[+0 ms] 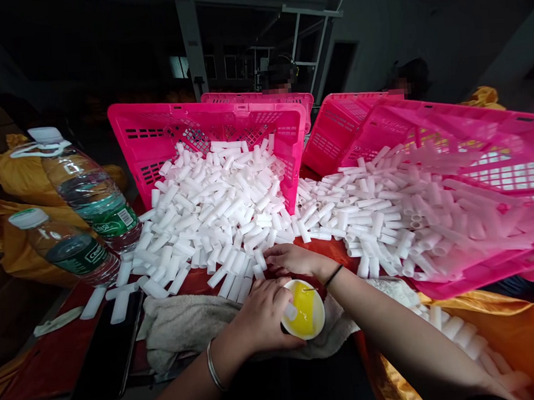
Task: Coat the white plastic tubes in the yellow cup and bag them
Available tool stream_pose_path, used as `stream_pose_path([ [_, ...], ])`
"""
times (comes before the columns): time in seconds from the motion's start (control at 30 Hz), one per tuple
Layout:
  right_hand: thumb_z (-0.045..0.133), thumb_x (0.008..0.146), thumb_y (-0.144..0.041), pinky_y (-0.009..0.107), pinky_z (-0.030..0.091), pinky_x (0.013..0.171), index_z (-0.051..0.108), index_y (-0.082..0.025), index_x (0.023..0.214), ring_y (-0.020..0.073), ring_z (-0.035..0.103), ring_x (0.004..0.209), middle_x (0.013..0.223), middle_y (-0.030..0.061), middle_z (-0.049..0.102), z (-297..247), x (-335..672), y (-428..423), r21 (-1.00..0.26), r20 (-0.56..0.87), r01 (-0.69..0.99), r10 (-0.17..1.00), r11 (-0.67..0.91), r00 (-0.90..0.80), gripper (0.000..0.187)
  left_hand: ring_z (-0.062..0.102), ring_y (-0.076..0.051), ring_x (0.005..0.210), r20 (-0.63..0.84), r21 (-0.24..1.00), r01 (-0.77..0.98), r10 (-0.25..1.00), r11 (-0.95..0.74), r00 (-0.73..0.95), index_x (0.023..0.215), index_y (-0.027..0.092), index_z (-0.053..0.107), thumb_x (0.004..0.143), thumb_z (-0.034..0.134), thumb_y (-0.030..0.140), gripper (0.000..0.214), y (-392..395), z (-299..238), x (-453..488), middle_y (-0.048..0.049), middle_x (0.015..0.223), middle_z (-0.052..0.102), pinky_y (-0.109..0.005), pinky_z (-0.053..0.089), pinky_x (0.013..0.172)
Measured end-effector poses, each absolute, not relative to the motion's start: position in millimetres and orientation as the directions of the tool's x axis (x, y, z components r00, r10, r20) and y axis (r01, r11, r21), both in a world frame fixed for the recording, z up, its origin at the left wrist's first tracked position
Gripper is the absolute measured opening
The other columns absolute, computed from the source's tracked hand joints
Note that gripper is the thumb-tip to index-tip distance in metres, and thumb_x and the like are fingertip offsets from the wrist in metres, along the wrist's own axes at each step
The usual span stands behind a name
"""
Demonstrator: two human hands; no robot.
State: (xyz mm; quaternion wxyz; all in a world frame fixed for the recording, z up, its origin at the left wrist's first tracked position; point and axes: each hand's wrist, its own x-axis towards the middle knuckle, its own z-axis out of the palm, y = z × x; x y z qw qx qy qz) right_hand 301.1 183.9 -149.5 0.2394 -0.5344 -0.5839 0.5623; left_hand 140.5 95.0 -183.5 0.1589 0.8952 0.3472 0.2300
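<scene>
Two water bottles (pixel 90 188) are standing at the far left. Nearer, a black phone (pixel 104 357) is lying on the red tabletop (pixel 45 362), and a few tubes are lying around its far end. Next, a grey towel (pixel 184 321) is lying in a heap. Behind it, a big pile of white tubes (pixel 221 197) is spilling from a pink basket (pixel 242 109).

The left hand (pixel 262 316) is holding a white cup (pixel 320 318) tight in its grip, with yellow stuff (pixel 305 322) sitting inside. One tube end (pixel 290 311) is poking out by its fingers, over the cup.

The right hand (pixel 296 260) is resting at the pile's near edge, so it is being the closer hand. The closest tubes are lying just left of its fingertips, mostly pointing near to far. Its grip is curling a bit, but I cannot tell if it is holding anything.

Farther right, another pink basket (pixel 433 287) is spilling tubes, and an orange bag (pixel 522 322) is holding more.
</scene>
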Motion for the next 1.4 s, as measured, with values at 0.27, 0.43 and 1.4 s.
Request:
stream_pose_path([
  [0.27, 0.055, 0.083, -0.021, 0.03, 0.052, 0.074, 0.069, -0.018, 0.1, 0.0178, 0.063, 0.081, 0.095, 0.0058, 0.071, -132, 362, 168, -0.871, -0.196, 0.485, 0.963, -0.085, -0.184, 0.022, 0.061, -0.038, 0.118, 0.237, 0.453, 0.632, 0.768, -0.629, 0.595, 0.116, 0.02, 0.053, 0.055, 0.087, 0.062, 0.082, 106, -178, 148, -0.0156, 0.129, 0.062, -0.056, 0.043, 0.102],
  [0.43, 0.046, 0.083, -0.013, 0.041, 0.05, 0.092, 0.072, -0.019, 0.097, 0.0241, 0.067, 0.095, 0.101, 0.0075, 0.074, -134, 390, 137, -0.663, -0.008, 0.742, 0.99, 0.1, -0.14, 0.03, 0.06, -0.039, 0.119, 0.192, 0.45, 0.635, 0.762, -0.628, 0.618, 0.12, 0.019, 0.05, 0.059, 0.083, 0.066, 0.084, 110, -172, 140, -0.0175, 0.127, 0.063, -0.058, 0.042, 0.101],
  [1.4, 0.053, 0.09, -0.028, 0.047, 0.049, 0.09, 0.065, -0.018, 0.084, 0.0294, 0.061, 0.096, 0.106, 0.015, 0.066, -205, 418, 69, -0.335, 0.403, 0.936, 0.882, -0.106, 0.244, 0.017, 0.059, -0.024, 0.082, 0.305, 0.263, 0.679, 0.727, -0.685, 0.615, 0.083, 0.021, 0.05, 0.06, 0.041, -0.007, 0.038, 92, -186, 102, -0.0027, 0.081, 0.063, -0.039, 0.047, 0.076],
])
